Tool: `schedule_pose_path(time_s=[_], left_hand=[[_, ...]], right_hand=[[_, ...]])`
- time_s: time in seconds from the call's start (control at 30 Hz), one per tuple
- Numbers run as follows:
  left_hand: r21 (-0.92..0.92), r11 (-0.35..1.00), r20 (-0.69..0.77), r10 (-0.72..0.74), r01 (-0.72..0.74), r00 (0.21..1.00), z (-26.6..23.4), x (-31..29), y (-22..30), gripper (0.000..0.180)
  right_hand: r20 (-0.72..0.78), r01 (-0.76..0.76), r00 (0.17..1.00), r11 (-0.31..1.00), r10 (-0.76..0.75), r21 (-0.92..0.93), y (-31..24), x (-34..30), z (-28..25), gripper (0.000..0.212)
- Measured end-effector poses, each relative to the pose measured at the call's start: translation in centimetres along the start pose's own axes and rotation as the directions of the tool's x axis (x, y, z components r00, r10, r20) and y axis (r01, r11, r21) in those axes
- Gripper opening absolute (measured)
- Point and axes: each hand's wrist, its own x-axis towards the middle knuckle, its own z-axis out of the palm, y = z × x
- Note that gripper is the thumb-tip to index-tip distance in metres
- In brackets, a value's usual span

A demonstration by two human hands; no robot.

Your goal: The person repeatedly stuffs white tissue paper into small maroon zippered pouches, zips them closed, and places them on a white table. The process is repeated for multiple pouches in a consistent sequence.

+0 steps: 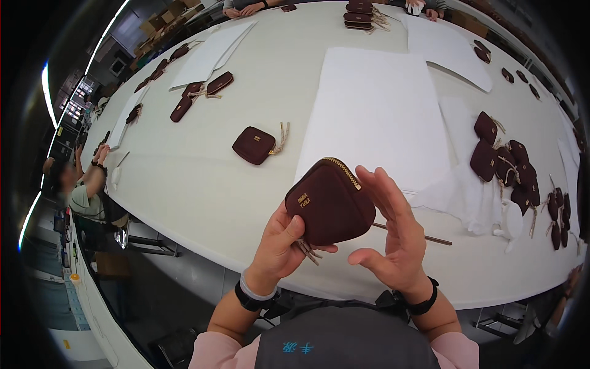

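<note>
Pouch, dark red with a gold zipper, is held above the near table edge between both hands. Left hand grips its lower left corner, thumb on the front; right hand is wide, fingers spread, touching the right side. Its zipper edge runs from upper left to right, so the right hand is nearer to the zipper. One pouch lies alone on the table; a heap of about ten lies at right.
</note>
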Motion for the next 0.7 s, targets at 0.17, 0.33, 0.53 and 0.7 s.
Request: schedule_pose_path(time_s=[0.17,0.33,0.53,0.7], left_hand=[[0.113,0.990,-0.039,0.094,-0.089,0.995,-0.4,0.0,-1.5,0.065],[0.200,0.966,-0.068,0.182,-0.166,0.981,0.5,-0.4,-2.9,0.070],[0.190,0.971,-0.062,0.161,-0.147,0.985,1.4,-0.5,-2.5,0.070],[0.203,0.965,-0.074,0.182,-0.164,0.980,-0.3,-0.9,-2.9,0.070]], right_hand=[[-0.074,0.078,0.993,0.990,-0.087,-0.115,-1.0,0.7,0.9,0.092],[-0.119,0.052,0.988,0.944,-0.096,-0.324,-1.1,0.3,1.2,0.063],[-0.116,0.070,0.987,0.945,-0.113,-0.319,-0.8,0.3,0.5,0.060],[-0.215,0.042,0.973,0.985,-0.079,-0.167,-0.6,-0.5,1.7,0.055]])
